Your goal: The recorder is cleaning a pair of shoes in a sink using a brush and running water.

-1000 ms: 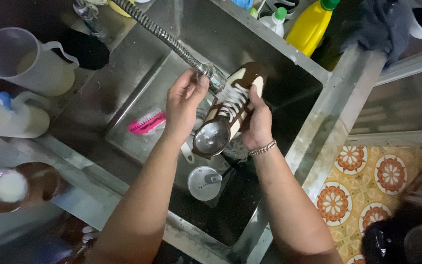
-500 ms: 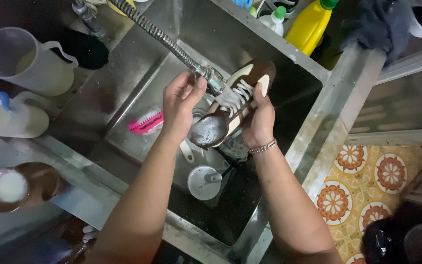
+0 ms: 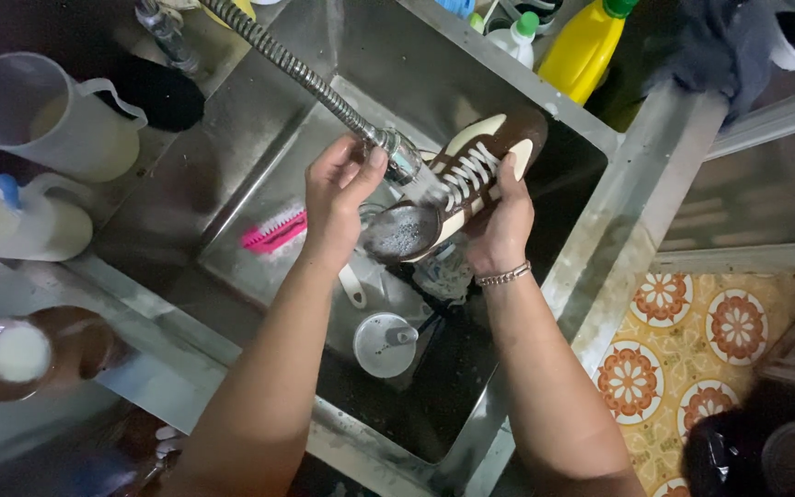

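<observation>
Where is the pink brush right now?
In the head view, the pink brush lies on the floor of the metal sink, just left of the left hand, which holds the faucet hose over the shoe.

The sink (image 3: 259,138) is brushed steel, dull grey with wet shine. The hose (image 3: 296,66) at 11 o'clock is ribbed metal, bright and glossy. The shoe (image 3: 466,179) looks like brown suede (wet, so darker) with a smooth cream sole and white cloth laces. The brush (image 3: 276,230) is glossy pink plastic with rough white bristles. The yellow bottle (image 3: 584,51) at 1 o'clock is smooth plastic. The bracelet (image 3: 502,274) is shiny metal.
</observation>
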